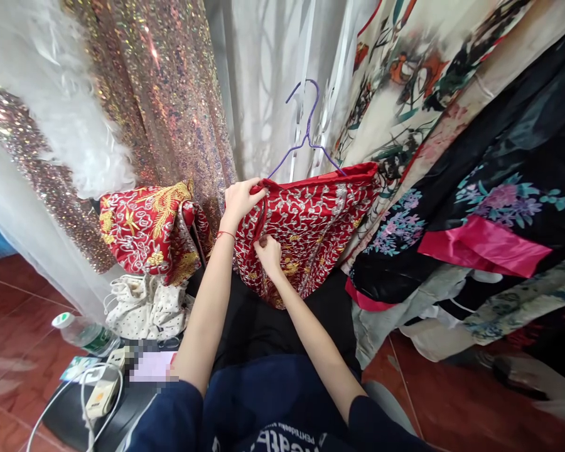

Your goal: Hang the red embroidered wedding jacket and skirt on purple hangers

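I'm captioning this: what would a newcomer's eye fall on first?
Probably the red embroidered garment at centre, its left side held by the left hand and right hand, with a purple hanger above. Then the glittering sequined fabric at upper left and black flowered garment at right.

Shirt point(273, 389): was navy blue, short-sleeved.
Lettering point(279, 441): was printed in white.
Left wrist point(226, 242): bore a thin red bracelet point(225, 233).

Embroidered red garment point(311, 232) with purple hanger point(307, 135)
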Demonstrator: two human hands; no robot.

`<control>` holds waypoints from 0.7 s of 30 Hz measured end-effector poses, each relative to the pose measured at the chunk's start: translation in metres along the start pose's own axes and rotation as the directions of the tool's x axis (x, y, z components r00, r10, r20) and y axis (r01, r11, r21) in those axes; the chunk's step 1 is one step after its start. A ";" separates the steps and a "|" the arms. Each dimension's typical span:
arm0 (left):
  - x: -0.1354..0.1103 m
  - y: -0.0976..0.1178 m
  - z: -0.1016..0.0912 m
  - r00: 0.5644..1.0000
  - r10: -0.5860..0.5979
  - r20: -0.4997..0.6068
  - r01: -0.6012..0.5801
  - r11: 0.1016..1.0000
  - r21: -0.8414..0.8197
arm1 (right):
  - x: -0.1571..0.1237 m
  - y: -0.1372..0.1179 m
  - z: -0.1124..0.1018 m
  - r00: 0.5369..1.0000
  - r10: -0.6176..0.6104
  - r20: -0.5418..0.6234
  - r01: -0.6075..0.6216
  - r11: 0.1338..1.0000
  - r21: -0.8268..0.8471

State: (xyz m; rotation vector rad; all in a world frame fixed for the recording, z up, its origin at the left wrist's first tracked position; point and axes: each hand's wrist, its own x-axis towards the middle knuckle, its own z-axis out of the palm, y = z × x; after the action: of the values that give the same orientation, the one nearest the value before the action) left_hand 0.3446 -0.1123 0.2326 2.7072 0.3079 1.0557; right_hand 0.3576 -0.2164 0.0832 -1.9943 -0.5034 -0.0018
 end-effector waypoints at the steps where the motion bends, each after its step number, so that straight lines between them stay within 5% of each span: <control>1: 0.000 0.000 0.000 1.000 0.004 -0.002 -0.004 1.000 -0.003 | 0.000 0.000 0.000 1.000 0.010 0.010 -0.011 1.000 0.022; 9: -0.002 0.000 -0.002 1.000 0.012 -0.003 -0.012 1.000 -0.017 | 0.002 0.005 -0.002 0.981 0.022 0.190 -0.068 0.968 0.242; 21: -0.003 0.002 0.001 1.000 0.008 0.027 -0.006 0.999 -0.047 | -0.002 -0.010 -0.030 0.988 -0.064 0.140 -0.003 0.900 0.435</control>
State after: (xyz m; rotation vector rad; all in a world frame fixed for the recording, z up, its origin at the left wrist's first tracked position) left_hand 0.3431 -0.1150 0.2304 2.6803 0.2655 1.0138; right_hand 0.3592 -0.2390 0.1054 -1.5523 -0.5771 0.2269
